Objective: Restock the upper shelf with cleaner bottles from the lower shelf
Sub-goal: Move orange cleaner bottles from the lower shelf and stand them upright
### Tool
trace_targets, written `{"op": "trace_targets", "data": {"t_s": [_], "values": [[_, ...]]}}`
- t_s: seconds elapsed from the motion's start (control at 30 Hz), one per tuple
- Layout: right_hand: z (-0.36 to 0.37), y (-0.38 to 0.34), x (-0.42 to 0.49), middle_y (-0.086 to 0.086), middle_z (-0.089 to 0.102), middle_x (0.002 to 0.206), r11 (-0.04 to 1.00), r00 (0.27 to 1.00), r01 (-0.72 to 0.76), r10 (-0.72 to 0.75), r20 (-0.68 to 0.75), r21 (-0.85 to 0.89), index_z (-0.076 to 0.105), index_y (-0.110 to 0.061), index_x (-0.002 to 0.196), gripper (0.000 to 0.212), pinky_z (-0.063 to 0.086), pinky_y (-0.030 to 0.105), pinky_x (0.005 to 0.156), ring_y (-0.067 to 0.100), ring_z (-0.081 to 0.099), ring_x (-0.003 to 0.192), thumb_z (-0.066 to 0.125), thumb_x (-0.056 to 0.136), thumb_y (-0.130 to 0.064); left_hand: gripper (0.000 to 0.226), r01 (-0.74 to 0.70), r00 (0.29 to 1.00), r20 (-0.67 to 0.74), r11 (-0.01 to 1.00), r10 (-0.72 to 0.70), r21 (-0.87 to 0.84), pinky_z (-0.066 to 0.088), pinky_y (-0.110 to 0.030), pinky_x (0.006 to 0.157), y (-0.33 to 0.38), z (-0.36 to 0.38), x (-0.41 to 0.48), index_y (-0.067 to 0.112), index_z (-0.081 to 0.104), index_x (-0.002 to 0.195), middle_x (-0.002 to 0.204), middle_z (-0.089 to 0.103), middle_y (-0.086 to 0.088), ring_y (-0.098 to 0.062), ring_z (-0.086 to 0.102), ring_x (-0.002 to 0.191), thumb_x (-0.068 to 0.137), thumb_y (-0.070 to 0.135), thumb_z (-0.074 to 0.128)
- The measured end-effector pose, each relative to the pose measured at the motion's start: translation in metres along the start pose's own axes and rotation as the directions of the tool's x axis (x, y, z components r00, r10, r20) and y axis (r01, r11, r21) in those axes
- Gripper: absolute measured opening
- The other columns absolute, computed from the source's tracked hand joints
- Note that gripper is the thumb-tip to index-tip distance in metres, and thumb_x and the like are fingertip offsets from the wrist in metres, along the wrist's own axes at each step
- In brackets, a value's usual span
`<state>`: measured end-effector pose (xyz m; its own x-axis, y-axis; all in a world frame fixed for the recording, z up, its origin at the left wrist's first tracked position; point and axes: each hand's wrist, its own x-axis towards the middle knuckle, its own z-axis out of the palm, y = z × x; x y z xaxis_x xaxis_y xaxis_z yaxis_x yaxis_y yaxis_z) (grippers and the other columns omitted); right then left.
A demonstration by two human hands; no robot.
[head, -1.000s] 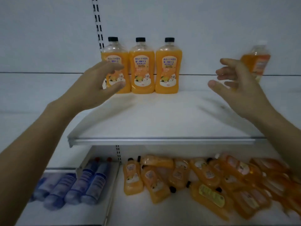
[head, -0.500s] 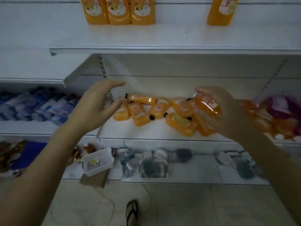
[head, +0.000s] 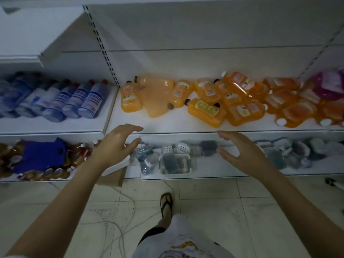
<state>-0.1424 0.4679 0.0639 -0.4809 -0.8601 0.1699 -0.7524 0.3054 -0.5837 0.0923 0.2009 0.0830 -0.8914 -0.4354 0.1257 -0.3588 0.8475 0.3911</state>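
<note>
Shelving, white metal, fills the view w/ a slotted upright [head: 104, 49] between two bays. Lower shelf [head: 167, 125] carries the orange cleaner bottles [head: 204, 108], lying on their sides in a loose heap from centre to right edge, several overlapping; one w/ a yellow label [head: 205, 108] sits nearest the front lip. Purple pouches [head: 329, 86] at far right, blurred. Left bay holds blue bottles [head: 74, 101] laid in a row, caps toward the back wall. Bottom shelf [head: 214, 172] has a clear bin [head: 176, 163] and small grey/white items, too blurred to name; left of that, brown bottles [head: 55, 172] and a blue cloth [head: 41, 153]. Floor [head: 214, 202] is pale tile w/ a white cable [head: 128, 207] trailing across; a sandalled foot [head: 166, 202] shows.

Left hand [head: 115, 146] and right hand [head: 243, 153] hover just in front of lower shelf's edge, palms facing inward, grip released on both – fingers spread, nothing held, no contact w/ bottles.
</note>
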Motion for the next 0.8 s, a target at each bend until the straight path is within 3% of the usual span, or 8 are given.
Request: {"op": "trace_targets", "data": {"t_s": [0.23,0.53,0.67,0.8], "values": [[0.015,0.016,0.059,0.002,0.058,0.123,0.995,0.995,-0.072,0.076,0.066,-0.064,0.051,-0.017,0.129,0.049,0.042,0.030,0.089,0.019,0.052,0.110,0.064,0.084,-0.029,0.035,-0.025,0.993,0.117,1.000,0.025,-0.003,0.036,-0.026,0.092,-0.049,0.015,0.064,0.011,0.057,0.123,0.127,0.058,-0.008,-0.025,0.053,0.114,0.090,0.020,0.058],[0.043,0.030,0.137,0.016,0.056,0.127,0.987,0.985,-0.138,0.146,0.091,-0.083,0.052,-0.008,0.127,0.048,0.043,0.035,0.091,0.030,0.051,0.116,0.067,0.084,-0.019,0.036,-0.062,0.980,0.188,0.997,0.070,-0.050,0.040,-0.031,0.093,-0.084,0.042,0.147,0.008,0.054,0.125,0.130,0.052,-0.011,-0.027,0.049,0.119,0.090,0.016,0.058],[0.051,0.053,0.178,0.019,0.054,0.127,0.977,0.979,-0.111,0.139,0.151,-0.181,0.052,-0.005,0.127,0.048,0.041,0.039,0.094,0.035,0.050,0.116,0.066,0.084,-0.022,0.052,-0.091,0.972,0.221,0.994,0.076,0.057,0.029,-0.038,0.107,-0.095,0.064,0.174,0.013,0.043,0.137,0.146,0.035,-0.011,-0.030,0.033,0.132,0.089,0.021,0.059],[0.059,0.077,0.203,0.014,0.044,0.136,0.917,0.942,-0.189,0.270,0.199,-0.351,0.042,-0.014,0.135,0.059,0.033,0.039,0.101,0.032,0.040,0.124,0.064,0.084,-0.034,0.066,-0.057,0.945,0.327,0.973,-0.019,0.222,0.014,-0.048,0.114,-0.093,0.085,0.194,0.022,0.022,0.146,0.156,0.009,-0.006,-0.030,0.005,0.142,0.090,0.035,0.054]]}}
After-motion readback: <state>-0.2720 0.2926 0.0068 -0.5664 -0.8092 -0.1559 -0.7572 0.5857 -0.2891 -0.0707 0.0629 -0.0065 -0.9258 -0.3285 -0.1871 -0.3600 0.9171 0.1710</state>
